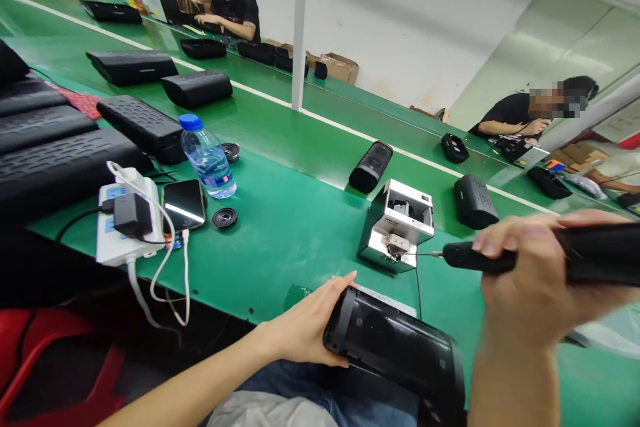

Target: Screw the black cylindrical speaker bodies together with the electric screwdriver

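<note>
Head view: our left hand (310, 323) grips the end of a black speaker shell (395, 347) resting on our lap at the green table (290, 213) edge. Our right hand (530, 280) is wrapped around an electric screwdriver (550, 255), its tip touching the screw feeder (397, 223).

Bright even light, soft shadows, edges warped (wide lens), slight blur
</note>
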`<action>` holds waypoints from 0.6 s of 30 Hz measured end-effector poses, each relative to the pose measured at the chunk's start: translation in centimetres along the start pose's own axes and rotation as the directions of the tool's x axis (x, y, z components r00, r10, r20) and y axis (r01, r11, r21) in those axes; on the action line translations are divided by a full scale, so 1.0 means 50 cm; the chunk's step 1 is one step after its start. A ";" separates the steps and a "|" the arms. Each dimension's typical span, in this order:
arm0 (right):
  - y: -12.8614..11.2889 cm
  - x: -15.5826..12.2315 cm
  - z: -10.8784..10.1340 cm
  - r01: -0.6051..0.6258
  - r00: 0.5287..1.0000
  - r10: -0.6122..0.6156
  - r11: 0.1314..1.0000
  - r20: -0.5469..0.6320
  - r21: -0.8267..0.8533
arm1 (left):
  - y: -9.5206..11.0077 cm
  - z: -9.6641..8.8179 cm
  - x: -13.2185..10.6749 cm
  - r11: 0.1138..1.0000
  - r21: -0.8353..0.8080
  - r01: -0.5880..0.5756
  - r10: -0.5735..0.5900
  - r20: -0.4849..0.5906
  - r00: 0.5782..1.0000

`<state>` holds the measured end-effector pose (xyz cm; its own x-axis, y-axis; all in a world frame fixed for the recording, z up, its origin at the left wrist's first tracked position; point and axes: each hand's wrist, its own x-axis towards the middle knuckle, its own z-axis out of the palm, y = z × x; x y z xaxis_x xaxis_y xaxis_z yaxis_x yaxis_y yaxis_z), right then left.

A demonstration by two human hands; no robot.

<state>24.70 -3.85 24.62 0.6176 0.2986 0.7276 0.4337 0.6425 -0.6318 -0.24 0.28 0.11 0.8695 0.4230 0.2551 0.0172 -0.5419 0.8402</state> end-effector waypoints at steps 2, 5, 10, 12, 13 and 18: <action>0.037 0.010 0.038 0.093 0.992 -0.085 0.993 0.097 -0.077 | 0.000 0.000 -0.001 0.998 -0.033 0.047 -0.046 0.018 0.999; 0.076 0.022 0.046 0.030 0.998 -0.023 0.990 0.057 -0.135 | 0.006 -0.004 -0.001 0.993 -0.096 0.074 -0.072 0.026 0.997; 0.089 0.031 0.043 -0.014 1.000 0.016 0.981 0.008 -0.191 | 0.014 -0.007 0.007 0.987 -0.151 0.050 -0.054 -0.023 0.998; 0.089 0.027 0.046 -0.026 1.000 0.026 0.978 -0.004 -0.208 | 0.014 -0.007 0.009 0.986 -0.151 0.067 -0.071 -0.022 0.997; 0.089 0.024 0.047 -0.037 0.999 0.038 0.975 -0.003 -0.217 | 0.015 -0.006 0.009 0.985 -0.152 0.077 -0.081 -0.018 0.997; 0.057 0.001 0.051 -0.089 0.996 0.091 0.971 -0.002 -0.222 | 0.018 -0.003 0.007 0.986 -0.145 0.085 -0.089 -0.019 0.996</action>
<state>24.30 -0.19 23.55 0.6557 0.3542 0.6668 0.5118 0.4407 -0.7374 0.03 0.04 1.02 0.8552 0.4830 0.1882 0.0195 -0.3927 0.9194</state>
